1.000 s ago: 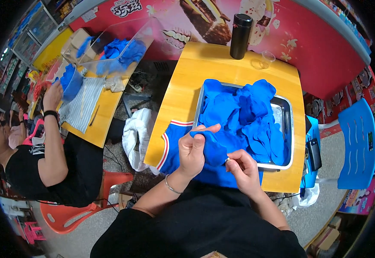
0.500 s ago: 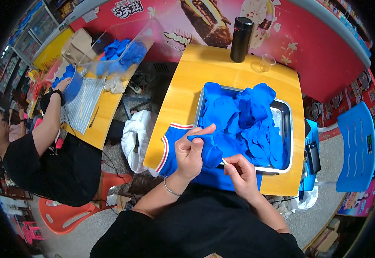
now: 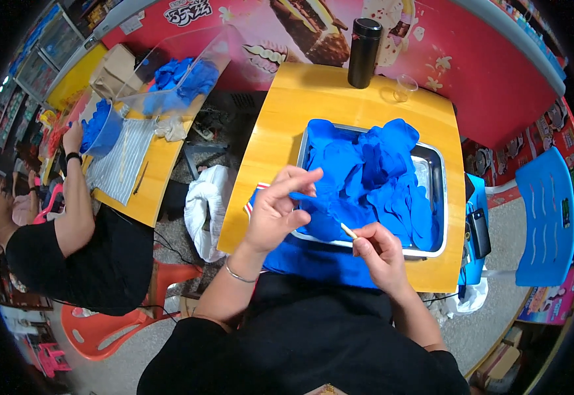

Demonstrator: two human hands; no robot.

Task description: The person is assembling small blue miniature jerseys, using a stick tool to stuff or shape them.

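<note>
My left hand (image 3: 275, 205) is raised over the near left corner of a metal tray (image 3: 442, 197), thumb and fingers apart. Just beyond its fingers is a blurred blue fabric piece (image 3: 323, 220), whose edge passes behind them; no grip on it shows. Between the thumb and fingers of my right hand (image 3: 380, 255) is a thin pale stick (image 3: 348, 230), its tip pointing at that piece. Inside the tray lies a loose heap of rounded blue fabric pieces (image 3: 392, 171). A blue cloth with a striped trim (image 3: 252, 197) lies under the tray's near side and my wrists.
A black flask (image 3: 364, 56) and a clear cup (image 3: 405, 87) stand at the table's far edge. A blue chair (image 3: 547, 214) is to the right. At the left table, a person (image 3: 70, 243) reaches toward a blue basin (image 3: 106, 135), near a clear bin (image 3: 195, 79) of blue pieces.
My left hand's fingers have spread from the blue piece they pinched. My right hand has drawn back slightly, exposing more of the stick. The person at left has shifted their arm.
</note>
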